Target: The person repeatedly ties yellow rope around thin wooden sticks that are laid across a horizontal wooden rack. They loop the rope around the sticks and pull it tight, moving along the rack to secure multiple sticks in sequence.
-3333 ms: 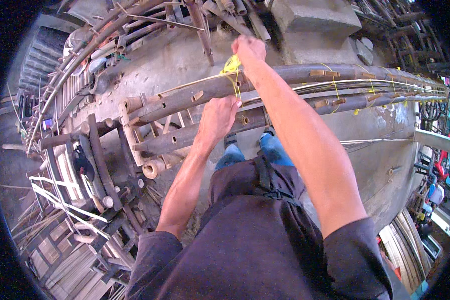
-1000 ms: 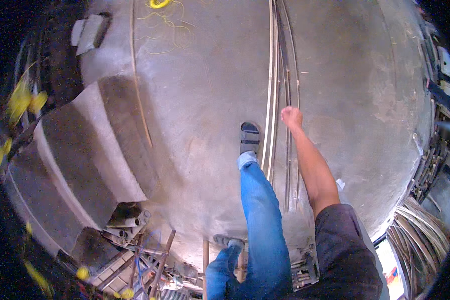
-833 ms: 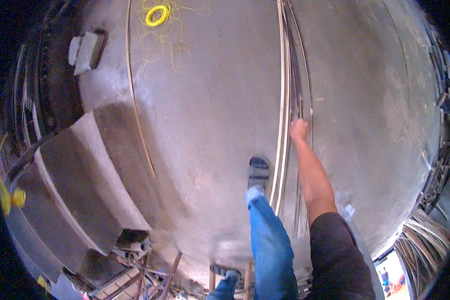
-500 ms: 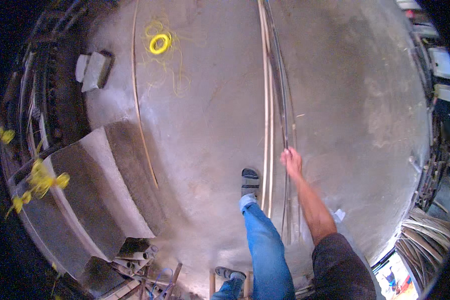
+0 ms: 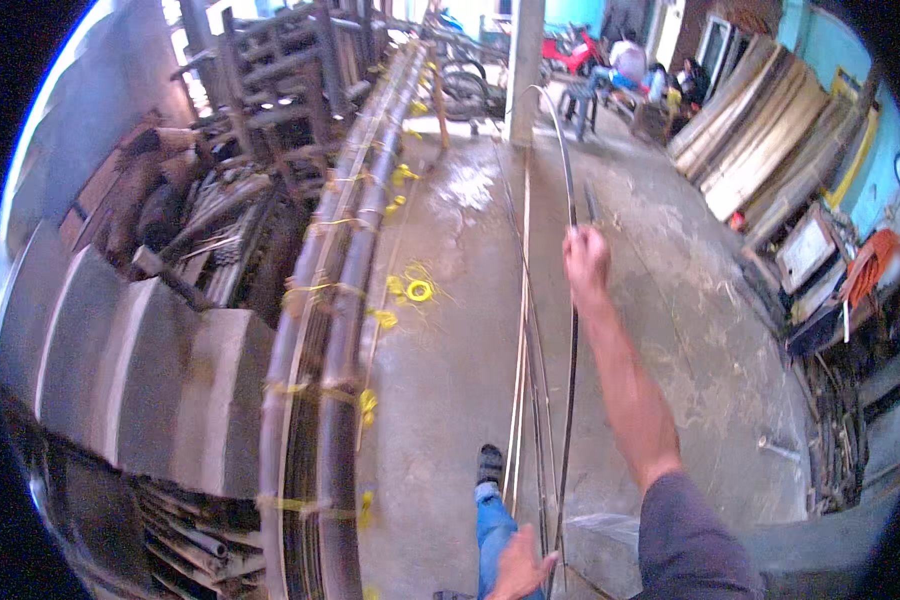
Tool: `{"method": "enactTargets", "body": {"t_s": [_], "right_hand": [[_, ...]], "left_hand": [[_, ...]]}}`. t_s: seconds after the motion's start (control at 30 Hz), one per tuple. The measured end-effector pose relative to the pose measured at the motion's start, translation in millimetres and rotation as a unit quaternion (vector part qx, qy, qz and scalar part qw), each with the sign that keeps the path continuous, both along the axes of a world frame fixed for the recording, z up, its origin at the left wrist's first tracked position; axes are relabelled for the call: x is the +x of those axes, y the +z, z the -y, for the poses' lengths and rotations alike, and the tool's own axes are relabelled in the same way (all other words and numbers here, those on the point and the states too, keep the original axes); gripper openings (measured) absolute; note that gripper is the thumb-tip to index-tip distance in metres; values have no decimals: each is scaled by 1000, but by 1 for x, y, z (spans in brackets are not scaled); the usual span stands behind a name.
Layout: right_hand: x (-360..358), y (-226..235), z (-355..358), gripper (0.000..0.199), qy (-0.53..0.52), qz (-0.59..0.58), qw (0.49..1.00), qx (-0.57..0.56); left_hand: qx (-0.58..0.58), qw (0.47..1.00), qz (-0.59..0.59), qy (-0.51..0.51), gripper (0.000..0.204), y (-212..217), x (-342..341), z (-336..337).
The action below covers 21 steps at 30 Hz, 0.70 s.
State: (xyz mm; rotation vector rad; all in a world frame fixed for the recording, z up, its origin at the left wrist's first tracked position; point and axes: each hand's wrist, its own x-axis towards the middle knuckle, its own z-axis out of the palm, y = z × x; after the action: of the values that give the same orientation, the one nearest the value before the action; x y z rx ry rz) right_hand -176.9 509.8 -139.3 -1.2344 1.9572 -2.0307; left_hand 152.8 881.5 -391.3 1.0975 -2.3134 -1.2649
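Fingers of my right hand (image 5: 587,264) clamp the dark strip (image 5: 570,420) — left hand (image 5: 519,568) unclear; apparent strip-handling step, next needing steadiness.

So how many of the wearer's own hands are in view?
2: the right hand, right of centre, gripping a long dark strip; the left hand, at the lower edge, close to that strip.

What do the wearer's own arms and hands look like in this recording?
The right hand and left hand are bare, without gloves. A dark, greyish-purple short sleeve ends near the right elbow; the forearm below is uncovered. The left sleeve is out of view.
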Motion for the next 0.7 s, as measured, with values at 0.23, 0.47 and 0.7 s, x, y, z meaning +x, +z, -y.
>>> {"method": "enactTargets", "body": {"t_s": [0.23, 0.47, 0.7], "right_hand": [[142, 168, 54, 23, 273, 276, 921, 38], [214, 79, 65, 16, 88, 123, 986, 68], [360, 0, 47, 28, 115, 142, 975, 128]], "left_hand": [[149, 913, -112, 362, 32, 159, 22, -49], [23, 913, -75, 401, 27, 212, 178, -17], [3, 889, -32, 457, 37, 270, 272, -95]]}}
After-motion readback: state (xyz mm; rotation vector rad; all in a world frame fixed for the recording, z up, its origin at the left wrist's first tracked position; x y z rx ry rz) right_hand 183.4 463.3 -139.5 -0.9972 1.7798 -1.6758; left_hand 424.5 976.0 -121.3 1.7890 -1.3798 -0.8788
